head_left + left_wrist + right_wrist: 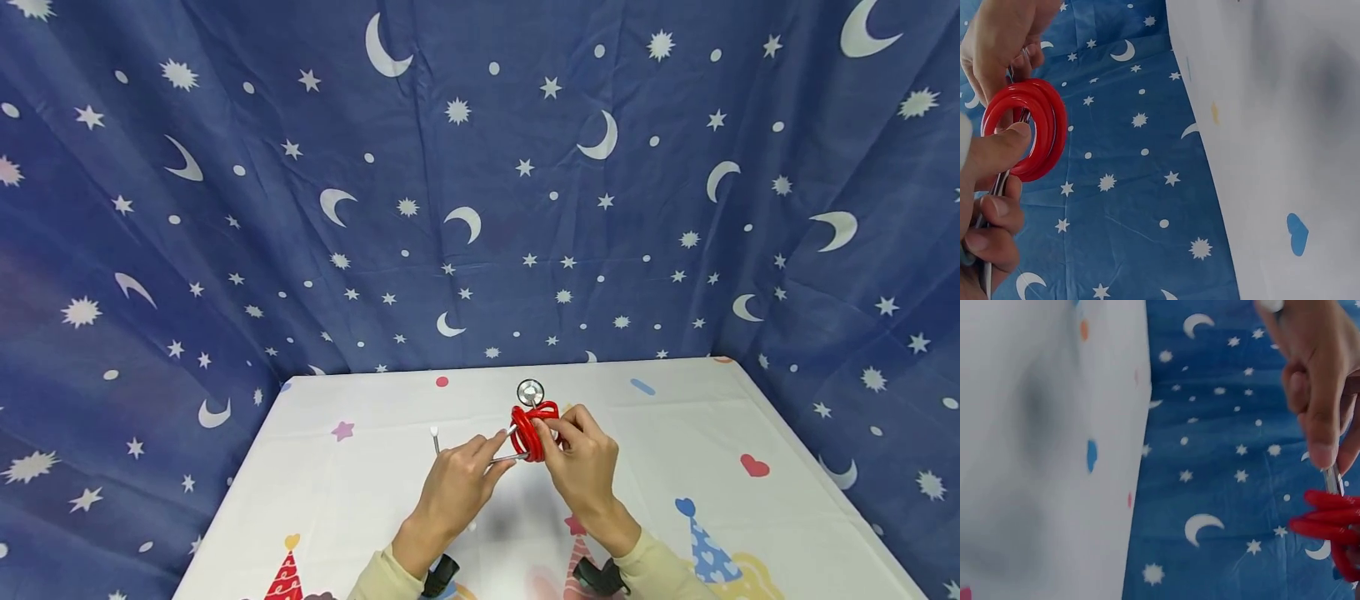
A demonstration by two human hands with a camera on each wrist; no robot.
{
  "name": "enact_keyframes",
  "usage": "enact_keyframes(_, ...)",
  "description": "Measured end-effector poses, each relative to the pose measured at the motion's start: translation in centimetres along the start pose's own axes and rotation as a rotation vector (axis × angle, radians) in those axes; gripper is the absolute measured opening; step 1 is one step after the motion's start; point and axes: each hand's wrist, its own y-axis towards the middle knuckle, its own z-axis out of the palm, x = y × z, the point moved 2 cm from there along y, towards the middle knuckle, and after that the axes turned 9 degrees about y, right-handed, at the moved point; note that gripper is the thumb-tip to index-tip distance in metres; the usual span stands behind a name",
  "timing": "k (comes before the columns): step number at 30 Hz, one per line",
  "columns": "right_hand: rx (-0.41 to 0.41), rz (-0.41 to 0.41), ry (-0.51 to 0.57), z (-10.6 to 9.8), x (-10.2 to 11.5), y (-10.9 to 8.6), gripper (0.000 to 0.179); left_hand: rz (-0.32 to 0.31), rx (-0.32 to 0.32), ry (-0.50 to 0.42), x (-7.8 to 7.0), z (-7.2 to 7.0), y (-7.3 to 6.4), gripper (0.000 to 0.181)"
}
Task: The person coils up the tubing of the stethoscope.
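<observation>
A stethoscope with red tubing (527, 442) wound into a coil is held up over the table in the head view. My left hand (459, 482) pinches its metal ear tubes (1001, 182) between thumb and fingers. One white ear tip (434, 431) pokes out beyond the back of that hand. On the coil's right side, my right hand (587, 460) grips the red loops with thumb and fingertips. The round silver chest piece (530, 392) stands out at the far end. In the right wrist view, my left hand (1322, 394) shows above the red loops (1329, 519).
A white table cover (360, 492) printed with hats, hearts and stars lies beneath the hands. Behind and at both sides hangs a blue curtain (480, 233) with moons and stars. Black straps (442, 575) circle both wrists below the pale sleeves.
</observation>
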Motion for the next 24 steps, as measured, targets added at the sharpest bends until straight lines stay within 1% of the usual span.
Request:
enact_keyframes(2,-0.027,-0.052,0.004,-0.1,0.0,0.1,0.012,-0.018,0.001,-0.033,0.1,0.1,0.0,0.037)
enact_keyframes(4,-0.034,-0.086,0.016,-0.2,-0.1,0.3,0.014,-0.04,0.0,-0.067,0.2,0.1,0.1,0.037)
enact_keyframes(6,-0.019,-0.073,0.043,-0.4,-0.1,0.6,0.017,-0.06,-0.001,-0.101,0.3,0.0,0.3,0.038)
enact_keyframes(7,0.001,-0.048,0.058,-0.4,-0.2,0.7,0.019,-0.068,-0.001,-0.111,0.4,-0.1,0.4,0.037)
enact_keyframes(9,0.057,0.028,0.093,-0.5,-0.2,0.9,0.023,-0.082,-0.001,-0.124,0.5,-0.3,0.5,0.037)
enact_keyframes(11,0.126,0.147,0.152,-0.6,-0.4,1.0,0.027,-0.093,0.002,-0.14,0.6,-0.4,0.6,0.037)
enact_keyframes(15,0.252,0.402,0.334,-0.6,-0.8,1.0,0.032,-0.108,0.01,-0.152,0.9,-0.4,0.6,0.037)
enact_keyframes(17,0.295,0.501,0.422,-0.6,-1.0,1.0,0.033,-0.115,0.021,-0.158,1.1,-0.3,0.5,0.037)
enact_keyframes(20,0.35,0.592,0.504,-0.6,-1.2,1.0,0.034,-0.128,0.05,-0.157,1.4,0.0,0.4,0.035)
enact_keyframes(24,0.372,0.688,0.568,-0.4,-1.6,0.8,0.033,-0.168,0.111,-0.167,1.8,0.5,0.2,0.036)
